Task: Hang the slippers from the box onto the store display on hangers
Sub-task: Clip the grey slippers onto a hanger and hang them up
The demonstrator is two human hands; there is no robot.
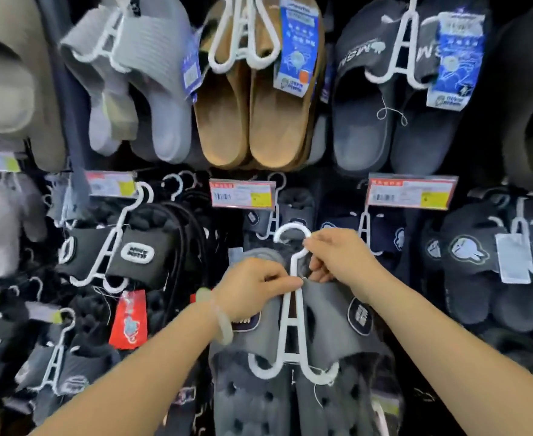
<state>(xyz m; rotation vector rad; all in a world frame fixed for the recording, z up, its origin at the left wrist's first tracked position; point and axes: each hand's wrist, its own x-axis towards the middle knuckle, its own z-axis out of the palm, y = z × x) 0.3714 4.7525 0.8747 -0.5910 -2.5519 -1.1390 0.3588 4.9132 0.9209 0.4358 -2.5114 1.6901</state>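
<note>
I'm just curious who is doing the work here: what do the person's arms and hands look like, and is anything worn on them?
Two bare human arms reach in from the bottom of the view, with no sleeves and no gloves showing. The left hand has a pale, translucent bangle round its wrist, with a small pale green bead beside it. The right hand and its wrist carry nothing that can be seen. No rings are visible.

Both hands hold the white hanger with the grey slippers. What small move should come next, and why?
Probably lift the white hanger so its hook goes over a display peg. The right hand pinches the hook, the left hand grips the stem, and the grey slippers already sit on it.
</note>
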